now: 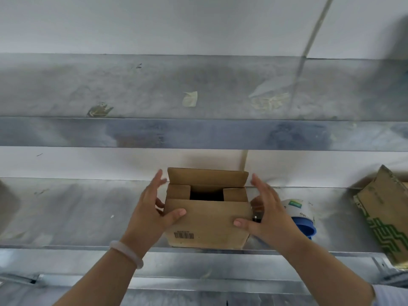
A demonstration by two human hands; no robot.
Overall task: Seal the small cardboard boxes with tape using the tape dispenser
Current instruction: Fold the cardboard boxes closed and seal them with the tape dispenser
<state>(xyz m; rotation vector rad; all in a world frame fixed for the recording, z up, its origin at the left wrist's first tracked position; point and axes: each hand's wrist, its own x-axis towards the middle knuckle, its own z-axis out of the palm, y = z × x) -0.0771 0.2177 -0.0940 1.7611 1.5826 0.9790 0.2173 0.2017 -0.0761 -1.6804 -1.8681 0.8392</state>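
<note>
A small brown cardboard box (207, 226) stands on the metal shelf (77, 217), its top partly open: the far flap stands up, the two side flaps are folded in, and the near flap lies folded over. My left hand (152, 208) is at the box's left side, thumb pressing on the near flap, fingers straight. At the right side, my right hand (267, 213) does the same with its thumb on the flap. A blue tape dispenser (302, 219) with a white tape roll lies just right of the box, partly hidden behind my right hand.
A flattened cardboard box with green print (384, 215) leans at the right end of the shelf. A second metal shelf (198, 133) runs overhead with tape scraps stuck on it. A white wall stands behind. A grey object shows at the left edge (6, 208).
</note>
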